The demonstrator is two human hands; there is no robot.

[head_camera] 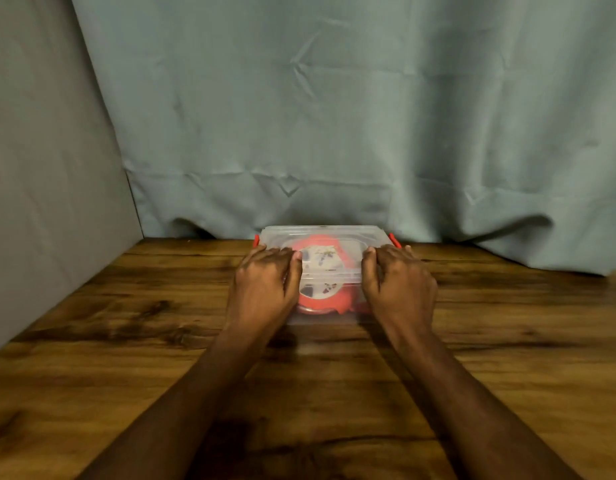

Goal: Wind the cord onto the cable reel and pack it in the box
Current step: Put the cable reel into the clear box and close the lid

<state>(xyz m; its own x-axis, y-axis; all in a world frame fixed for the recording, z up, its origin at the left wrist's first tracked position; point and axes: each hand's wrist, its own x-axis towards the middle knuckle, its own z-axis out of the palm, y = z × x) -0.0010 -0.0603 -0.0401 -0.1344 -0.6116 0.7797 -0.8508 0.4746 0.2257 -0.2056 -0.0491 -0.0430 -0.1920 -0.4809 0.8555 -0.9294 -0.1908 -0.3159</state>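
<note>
The left hand (pixel 266 277) lies palm-down on the left part of the lid (pixel 325 233), fingers curled and spread over its top, and the right hand (pixel 396 277) mirrors it on the right part; neither grips anything, both seem to be pressing flat, probably to seat the lid evenly before the latches are closed. Between them the cable reel (pixel 322 271) shows through the clear plastic, a round orange-red body with a pale printed label on its face, lying flat inside the box (pixel 320 318). I cannot make out the cord itself. The box is shallow, rectangular and translucent, with smooth rounded corners and a red latch (pixel 394 240) at each far corner. It rests on a dark-grained wooden table (pixel 126 341), far from the viewer, just in front of a creased grey-green curtain (pixel 334 116).
</note>
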